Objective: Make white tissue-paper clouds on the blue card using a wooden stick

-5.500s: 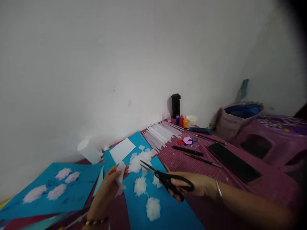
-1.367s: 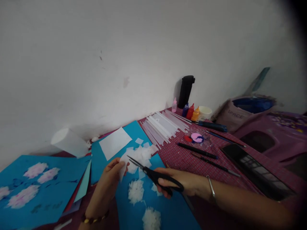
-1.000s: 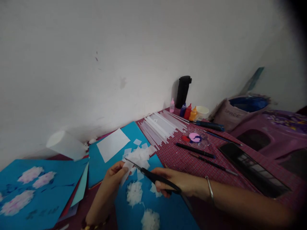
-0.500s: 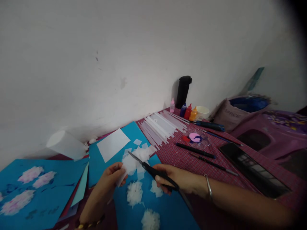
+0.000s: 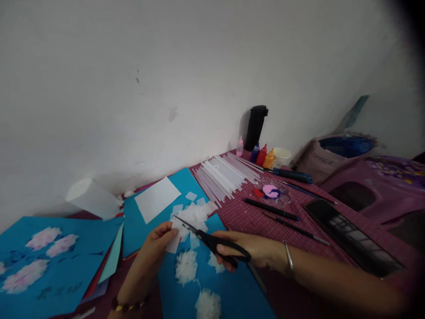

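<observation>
My left hand pinches a small white paper piece between thumb and fingers. In my right hand is a pair of black-handled scissors, blades slightly apart and pointing at the held paper. Under the blades lies a loose pile of white paper squares on a blue sheet. Nearer to me, white ruffled paper flowers sit on blue card, one partly covered by my right hand. A larger white paper sheet rests behind my left hand.
White paper strips lie at the back. To the right are a paint palette, pens, a phone and a cutter. Paint bottles and a black flask stand near the wall. Finished-looking flower art lies left.
The scissor blades have spread a little and tipped lower beside the paper. The paper in my left hand has turned and shows more of its face.
</observation>
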Demonstrator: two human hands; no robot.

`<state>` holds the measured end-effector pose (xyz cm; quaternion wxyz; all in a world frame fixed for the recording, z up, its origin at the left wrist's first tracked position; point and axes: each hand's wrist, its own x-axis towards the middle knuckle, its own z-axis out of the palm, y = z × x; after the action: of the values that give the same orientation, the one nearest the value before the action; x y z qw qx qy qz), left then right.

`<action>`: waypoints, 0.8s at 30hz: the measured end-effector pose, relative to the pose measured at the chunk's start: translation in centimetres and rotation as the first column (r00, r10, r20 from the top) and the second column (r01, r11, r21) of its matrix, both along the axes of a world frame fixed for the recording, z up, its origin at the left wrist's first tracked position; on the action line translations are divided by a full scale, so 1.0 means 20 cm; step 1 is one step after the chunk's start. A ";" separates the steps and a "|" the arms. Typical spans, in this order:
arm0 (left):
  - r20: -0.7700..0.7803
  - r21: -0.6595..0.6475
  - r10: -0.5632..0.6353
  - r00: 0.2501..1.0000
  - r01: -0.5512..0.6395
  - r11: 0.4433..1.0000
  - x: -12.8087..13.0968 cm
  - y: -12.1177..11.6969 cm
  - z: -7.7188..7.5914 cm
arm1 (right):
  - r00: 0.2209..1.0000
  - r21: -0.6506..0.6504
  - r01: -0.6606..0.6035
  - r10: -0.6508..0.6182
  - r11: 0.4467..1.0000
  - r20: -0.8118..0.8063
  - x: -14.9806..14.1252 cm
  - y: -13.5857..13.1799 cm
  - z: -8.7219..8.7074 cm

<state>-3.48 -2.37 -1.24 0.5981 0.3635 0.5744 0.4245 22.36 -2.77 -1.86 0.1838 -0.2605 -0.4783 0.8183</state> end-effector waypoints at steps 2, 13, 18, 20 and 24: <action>-0.010 -0.025 -0.032 0.999 0.032 0.999 0.01 0.00 -0.01 | 1.000 -0.006 0.006 -0.006 1.000 0.008 0.00 0.00 0.01; 0.016 0.033 -0.078 0.997 0.077 0.996 0.00 -0.01 0.06 | 0.998 0.076 -0.042 0.038 0.996 0.054 0.02 0.01 0.04; 0.014 0.006 -0.041 0.999 0.041 0.999 0.03 -0.01 0.06 | 0.997 0.072 -0.043 0.039 0.996 0.060 0.02 0.01 0.04; 0.018 0.002 -0.030 0.999 0.030 1.000 0.05 -0.02 0.06 | 0.998 0.056 -0.036 0.033 0.998 0.061 0.02 0.01 0.03; 0.035 0.013 0.018 0.999 -0.018 1.000 0.06 -0.02 0.06 | 0.995 -0.075 0.103 -0.103 0.992 0.003 0.00 0.02 -0.01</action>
<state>-2.29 -2.71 -0.10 0.6018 0.3547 0.5641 0.4401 22.41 -2.31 -2.09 0.2160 -0.2912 -0.4329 0.8253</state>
